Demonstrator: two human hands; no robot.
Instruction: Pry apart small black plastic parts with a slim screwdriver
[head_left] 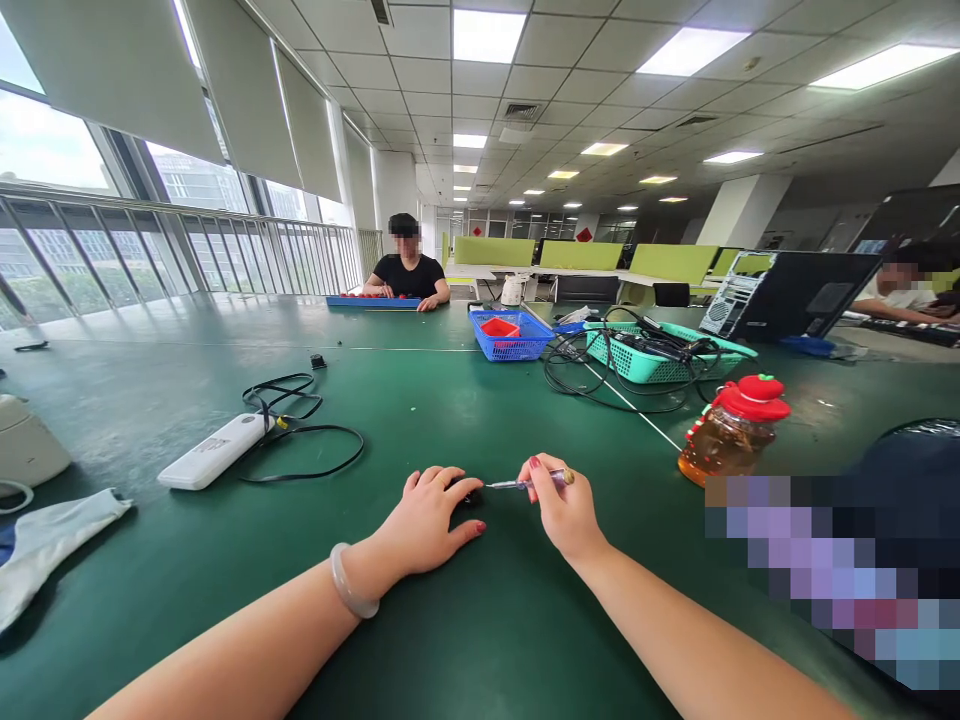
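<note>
My left hand (429, 520) rests on the green table (450, 420), its fingers curled over a small black object (469, 492) that is mostly hidden. My right hand (561, 510) pinches a thin screwdriver (525, 483) with a clear handle. The metal tip points left and meets the black object. A pale bangle (351, 585) sits on my left wrist.
A white power strip (214, 451) with a black cable (300, 440) lies to the left. At the right is an amber bottle (731, 430) with a red lid. Behind are a blue basket (510, 338), a teal basket (660, 355) of cables and a person (407, 268) seated at the far edge.
</note>
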